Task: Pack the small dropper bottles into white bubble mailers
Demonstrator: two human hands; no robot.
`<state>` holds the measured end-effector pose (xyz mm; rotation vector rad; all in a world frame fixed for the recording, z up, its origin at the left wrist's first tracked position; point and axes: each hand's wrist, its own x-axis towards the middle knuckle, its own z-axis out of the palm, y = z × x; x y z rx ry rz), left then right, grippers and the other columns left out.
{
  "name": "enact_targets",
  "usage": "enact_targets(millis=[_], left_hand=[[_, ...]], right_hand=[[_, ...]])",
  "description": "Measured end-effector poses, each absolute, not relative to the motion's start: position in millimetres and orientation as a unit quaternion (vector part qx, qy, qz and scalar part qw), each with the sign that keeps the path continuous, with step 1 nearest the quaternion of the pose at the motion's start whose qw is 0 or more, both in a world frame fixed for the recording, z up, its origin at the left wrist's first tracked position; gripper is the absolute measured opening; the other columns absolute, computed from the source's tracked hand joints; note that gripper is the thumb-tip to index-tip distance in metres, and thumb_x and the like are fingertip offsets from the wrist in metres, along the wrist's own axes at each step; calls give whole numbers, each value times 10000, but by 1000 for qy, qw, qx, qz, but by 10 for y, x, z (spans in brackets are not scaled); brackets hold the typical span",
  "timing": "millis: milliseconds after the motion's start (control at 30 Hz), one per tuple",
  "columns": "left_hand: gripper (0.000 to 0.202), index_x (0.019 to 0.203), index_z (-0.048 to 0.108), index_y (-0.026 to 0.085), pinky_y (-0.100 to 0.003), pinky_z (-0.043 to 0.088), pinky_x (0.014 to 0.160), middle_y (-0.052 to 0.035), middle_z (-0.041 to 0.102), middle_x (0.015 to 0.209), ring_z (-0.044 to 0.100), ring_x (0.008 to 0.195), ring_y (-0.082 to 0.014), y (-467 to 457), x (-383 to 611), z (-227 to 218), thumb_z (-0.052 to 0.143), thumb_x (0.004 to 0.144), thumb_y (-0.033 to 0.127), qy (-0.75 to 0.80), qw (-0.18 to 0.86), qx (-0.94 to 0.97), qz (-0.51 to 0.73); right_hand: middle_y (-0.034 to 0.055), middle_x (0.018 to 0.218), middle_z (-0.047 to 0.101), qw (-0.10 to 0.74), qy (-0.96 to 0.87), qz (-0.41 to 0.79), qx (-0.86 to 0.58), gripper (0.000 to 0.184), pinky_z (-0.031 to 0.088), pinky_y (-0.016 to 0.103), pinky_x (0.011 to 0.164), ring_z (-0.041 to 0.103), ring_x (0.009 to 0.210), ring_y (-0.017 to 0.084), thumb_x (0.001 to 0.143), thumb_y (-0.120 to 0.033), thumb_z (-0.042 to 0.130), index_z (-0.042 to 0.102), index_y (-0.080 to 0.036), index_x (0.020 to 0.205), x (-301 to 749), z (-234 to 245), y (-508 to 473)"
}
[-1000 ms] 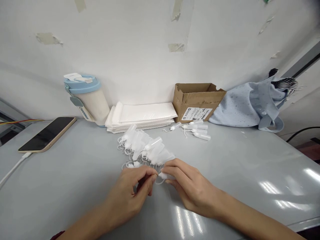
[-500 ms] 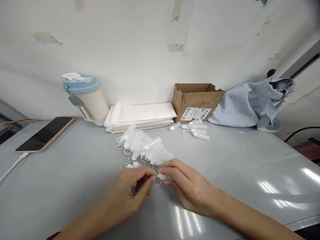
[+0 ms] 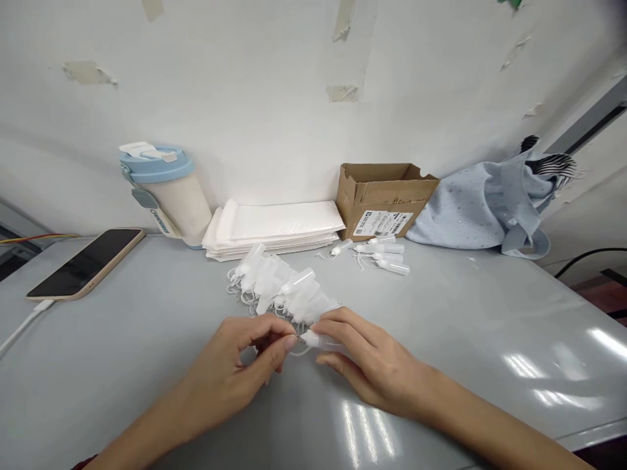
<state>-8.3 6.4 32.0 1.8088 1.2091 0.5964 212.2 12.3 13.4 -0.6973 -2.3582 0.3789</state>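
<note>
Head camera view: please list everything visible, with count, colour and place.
table: one, grey, under everything
small translucent plastic bottle: one, whitish, held at front centre
pile of small plastic bottles: many, whitish, behind held bottle
stack of flat plastic bags: one, white, at table's back
open cardboard box: one, brown, right of stack
loose plastic bottles: about five, clear-white, before the box
lidded tumbler: one, cream, blue lid, left of stack
smartphone: one, black screen, far left
cloth bag: one, light blue, far right
left hand: one, bare, pinches the bottle's tip
right hand: one, bare, grips the bottle's body
</note>
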Motion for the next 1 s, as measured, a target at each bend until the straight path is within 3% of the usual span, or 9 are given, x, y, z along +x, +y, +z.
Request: enact_targets(millis=[200, 300, 433, 600, 733, 833, 1000], left_hand=[[254, 681, 592, 198, -204, 420, 517, 43, 534, 566, 500, 484, -91, 244, -375, 357, 505, 872, 342, 508, 447, 663, 321], [264, 604, 551, 195, -215, 390, 483, 38, 491, 543, 456, 475, -99, 345, -495, 348, 498, 832, 317, 526, 462, 632, 331], [278, 563, 511, 193, -215, 357, 483, 50, 430, 482, 400, 467, -99, 425, -529, 305, 506, 799, 340, 555, 493, 620, 255], [289, 593, 487, 192, -229, 339, 523, 65, 400, 472, 387, 471, -96, 467, -511, 241, 494, 821, 369, 573, 496, 625, 186], [328, 686, 571, 194, -223, 313, 495, 56, 425, 525, 395, 490, -103, 489, -528, 212, 491, 838, 474, 598, 465, 638, 137], [387, 685, 598, 184, -221, 308, 465, 43, 434, 532, 395, 476, -106, 498, -546, 194, 473, 842, 514, 609, 425, 653, 149], [335, 664, 639, 187, -211, 265, 395, 42, 413, 478, 345, 417, -101, 481, -548, 202, 498, 820, 447, 623, 349, 664, 225]], right_hand=[[130, 1013, 609, 333, -877, 81, -336, 297, 550, 336, 751, 606, 917, 202, 953, -364, 449, 480, -149, 1155, 2267, 173, 316], [120, 1032, 596, 314, -856, 42, -408, 277, 535, 356, 785, 594, 944, 207, 953, -353, 443, 475, -164, 1153, 2375, 145, 454], [159, 1125, 549, 266, -829, 27, -492, 303, 510, 402, 853, 561, 1043, 250, 946, -314, 441, 480, -130, 1183, 2511, 112, 606], [234, 1246, 492, 155, -797, 23, -583, 365, 470, 466, 924, 493, 1175, 337, 923, -256, 446, 494, -53, 1223, 2645, 55, 717], [277, 1339, 441, 77, -766, 16, -638, 369, 437, 487, 959, 429, 1253, 383, 922, -225, 426, 506, -15, 1215, 2725, 29, 783], [275, 1359, 438, 34, -748, 11, -663, 370, 451, 476, 937, 435, 1255, 376, 925, -207, 414, 497, -16, 1230, 2759, 47, 821], [222, 1357, 469, -5, -729, -9, -684, 353, 452, 494, 910, 447, 1239, 358, 935, -174, 392, 495, -72, 1256, 2752, 90, 844]])
